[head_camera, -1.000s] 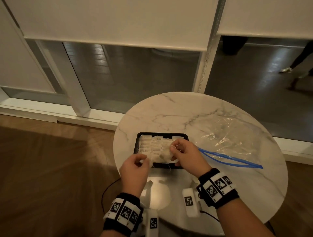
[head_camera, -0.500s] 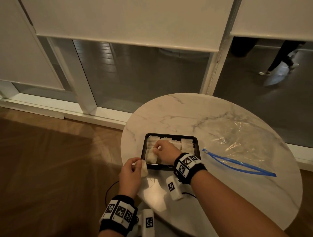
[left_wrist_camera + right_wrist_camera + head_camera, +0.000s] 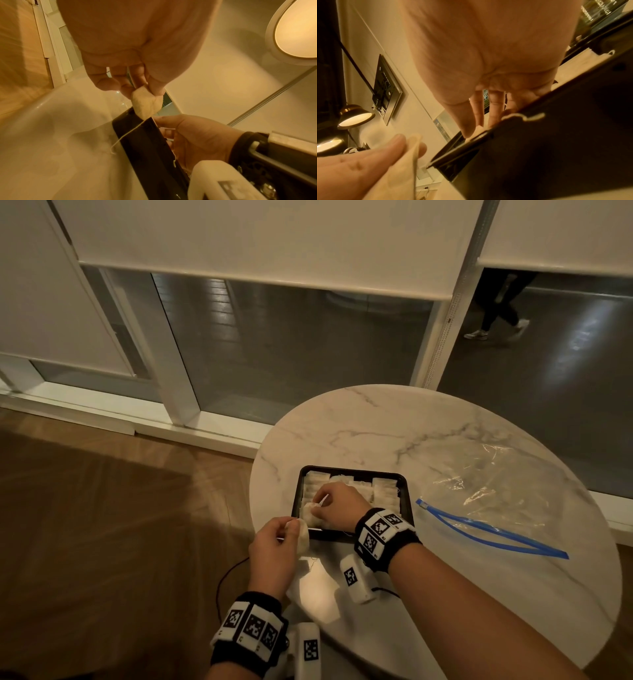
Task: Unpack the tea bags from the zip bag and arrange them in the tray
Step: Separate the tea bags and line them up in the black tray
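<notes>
The left hand [image 3: 274,549] is at 7 o'clock from the right hand [image 3: 337,503], thumb and fingertips pinched together. The right hand reaches toward 11 o'clock, palm down, fingers [image 3: 476,108] extended downward, thumb and forefinger pinching. Both forearms are bare.

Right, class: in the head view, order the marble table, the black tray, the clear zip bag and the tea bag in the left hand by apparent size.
1. marble table
2. clear zip bag
3. black tray, partly hidden by the right hand
4. tea bag, pinched by the left hand
</notes>
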